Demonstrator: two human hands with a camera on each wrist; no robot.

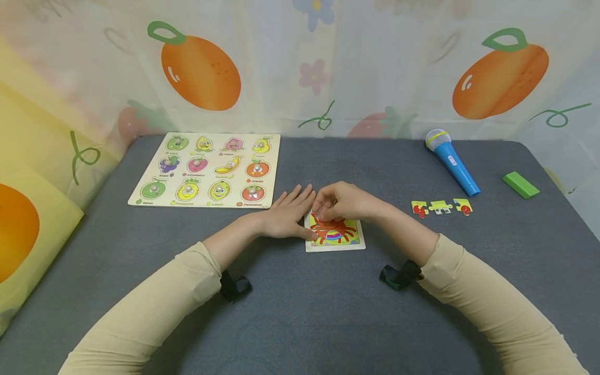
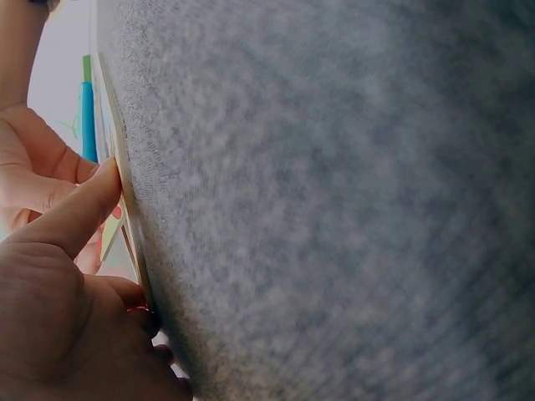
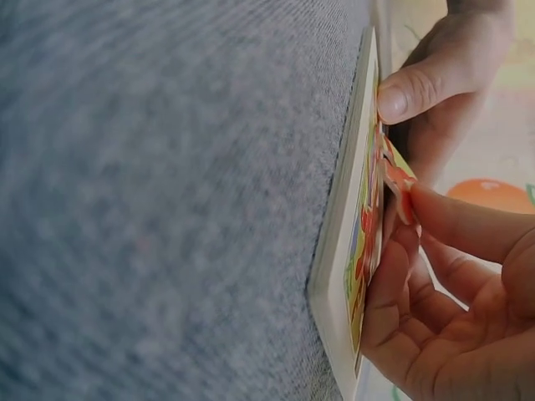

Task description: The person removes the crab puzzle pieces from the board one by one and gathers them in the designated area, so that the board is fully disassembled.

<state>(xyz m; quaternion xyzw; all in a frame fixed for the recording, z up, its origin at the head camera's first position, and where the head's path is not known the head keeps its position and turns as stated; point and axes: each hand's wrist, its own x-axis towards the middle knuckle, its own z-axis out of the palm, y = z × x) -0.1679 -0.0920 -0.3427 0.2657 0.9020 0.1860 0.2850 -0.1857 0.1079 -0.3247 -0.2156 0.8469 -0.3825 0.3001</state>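
A small crab jigsaw puzzle (image 1: 335, 236) with a pale rim lies flat on the table between my hands. My left hand (image 1: 287, 216) lies with spread, straight fingers at its left side, and the thumb (image 3: 405, 98) presses on the puzzle's edge. Over the puzzle's upper left part, my right hand (image 1: 346, 202) pinches a red and yellow puzzle piece (image 3: 399, 185) between thumb and finger. That piece is tilted, one end close to the puzzle surface; whether it touches cannot be told. In the head view my right fingers hide it.
Three loose puzzle pieces (image 1: 440, 207) lie to the right. Behind them are a blue toy microphone (image 1: 455, 165) and a green block (image 1: 521, 185). A fruit peg board (image 1: 201, 195) lies at the back left of the grey table (image 1: 300, 323). A printed curtain (image 1: 272, 67) hangs behind.
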